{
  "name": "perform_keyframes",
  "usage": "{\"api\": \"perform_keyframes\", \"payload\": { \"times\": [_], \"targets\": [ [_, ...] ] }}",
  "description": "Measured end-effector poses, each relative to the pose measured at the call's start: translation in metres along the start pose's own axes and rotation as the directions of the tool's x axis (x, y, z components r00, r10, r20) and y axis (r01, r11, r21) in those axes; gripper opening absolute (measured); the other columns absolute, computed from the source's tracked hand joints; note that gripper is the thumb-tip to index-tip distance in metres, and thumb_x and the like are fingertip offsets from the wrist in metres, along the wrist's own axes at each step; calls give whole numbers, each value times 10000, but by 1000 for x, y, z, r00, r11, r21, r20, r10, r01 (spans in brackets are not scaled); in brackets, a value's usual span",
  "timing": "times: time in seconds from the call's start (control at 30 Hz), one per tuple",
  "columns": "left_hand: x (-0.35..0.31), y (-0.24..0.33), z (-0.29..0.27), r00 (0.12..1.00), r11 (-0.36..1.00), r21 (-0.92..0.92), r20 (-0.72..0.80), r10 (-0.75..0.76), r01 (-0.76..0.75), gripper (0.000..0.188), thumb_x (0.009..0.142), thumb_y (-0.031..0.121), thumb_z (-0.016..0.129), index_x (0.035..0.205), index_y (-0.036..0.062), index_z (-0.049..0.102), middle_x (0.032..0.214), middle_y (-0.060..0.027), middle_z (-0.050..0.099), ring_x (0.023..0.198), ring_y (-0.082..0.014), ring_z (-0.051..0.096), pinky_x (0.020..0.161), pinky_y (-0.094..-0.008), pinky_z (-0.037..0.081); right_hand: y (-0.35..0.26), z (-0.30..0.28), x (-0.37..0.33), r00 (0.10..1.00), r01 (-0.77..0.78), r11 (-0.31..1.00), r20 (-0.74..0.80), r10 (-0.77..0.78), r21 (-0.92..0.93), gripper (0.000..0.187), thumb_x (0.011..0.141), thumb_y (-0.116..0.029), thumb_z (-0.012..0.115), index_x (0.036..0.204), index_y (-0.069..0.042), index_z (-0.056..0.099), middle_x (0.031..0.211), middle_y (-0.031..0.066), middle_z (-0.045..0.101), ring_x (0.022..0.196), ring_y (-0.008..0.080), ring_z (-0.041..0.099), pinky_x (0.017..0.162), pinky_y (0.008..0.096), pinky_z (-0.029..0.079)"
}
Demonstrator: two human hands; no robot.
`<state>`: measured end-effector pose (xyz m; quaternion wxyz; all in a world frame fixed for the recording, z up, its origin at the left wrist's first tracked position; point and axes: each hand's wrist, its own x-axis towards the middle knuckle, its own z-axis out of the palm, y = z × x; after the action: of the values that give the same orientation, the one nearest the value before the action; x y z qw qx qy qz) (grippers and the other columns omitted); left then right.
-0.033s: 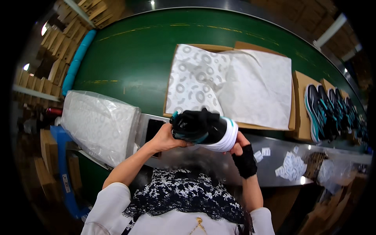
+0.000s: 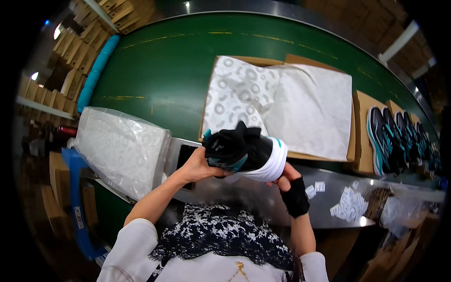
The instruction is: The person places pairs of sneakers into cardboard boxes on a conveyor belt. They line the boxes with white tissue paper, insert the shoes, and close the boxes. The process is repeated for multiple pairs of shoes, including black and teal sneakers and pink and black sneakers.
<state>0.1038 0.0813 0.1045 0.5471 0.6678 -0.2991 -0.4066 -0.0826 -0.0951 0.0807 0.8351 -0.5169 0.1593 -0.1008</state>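
Observation:
A black sports shoe with teal accents and a white sole is held between my hands, in front of an open cardboard box. My left hand grips its heel end, with the thumb along the near side. At the toe end, the fingers of my right hand are bent against the white sole; a black wrap covers that wrist. Just beyond the shoe, white patterned tissue paper lines the box and spreads over its edges.
A stack of patterned paper in clear plastic lies at the left, beside a dark phone. Small white labels are heaped on the metal ledge. Several black and teal shoes line up at right on the green belt.
The shoe has tipped slightly, so more of its opening and near side shows. Both hands keep their hold. The whole view has shifted a little.

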Motion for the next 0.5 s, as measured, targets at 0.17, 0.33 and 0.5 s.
{"api": "perform_keyframes", "payload": {
  "times": [0.17, 0.33, 0.5],
  "targets": [
    [25, 29, -21, 986, 991, 77, -115, 118, -110, 575, 587, 57, 772, 1089, 19, 494, 954, -30, 574, 831, -111, 534, 754, -264, 447, 3, -3, 4, 1000, 20, 995, -17, -22, -95, 339, 789, -142, 598, 1073, 22, 509, 781, 21, 547, 720, 91, 524, 658, 221, 426],
    [99, 10, -23, 898, 983, -112, -432, 84, -146, 525, 746, 309, 664, 1111, -8, 459, 956, -61, 568, 829, -114, 522, 753, -237, 422, 36, -28, -6, 945, -206, 976, -275, 179, -72, 314, 800, -119, 586, 1069, 26, 514, 786, 52, 582, 728, 110, 547, 667, 225, 438],
    [173, -54, 12, 837, 932, -152, -409, -363, 330, 552, 800, 392, 585, 1129, -26, 435, 1021, -120, 540, 888, -203, 518, 768, -317, 439, 46, -39, 3, 875, -119, 990, -464, 140, 75, 380, 775, -151, 625, 1100, -29, 471, 984, 67, 554, 841, 140, 533, 686, 237, 432]
  ]
}}
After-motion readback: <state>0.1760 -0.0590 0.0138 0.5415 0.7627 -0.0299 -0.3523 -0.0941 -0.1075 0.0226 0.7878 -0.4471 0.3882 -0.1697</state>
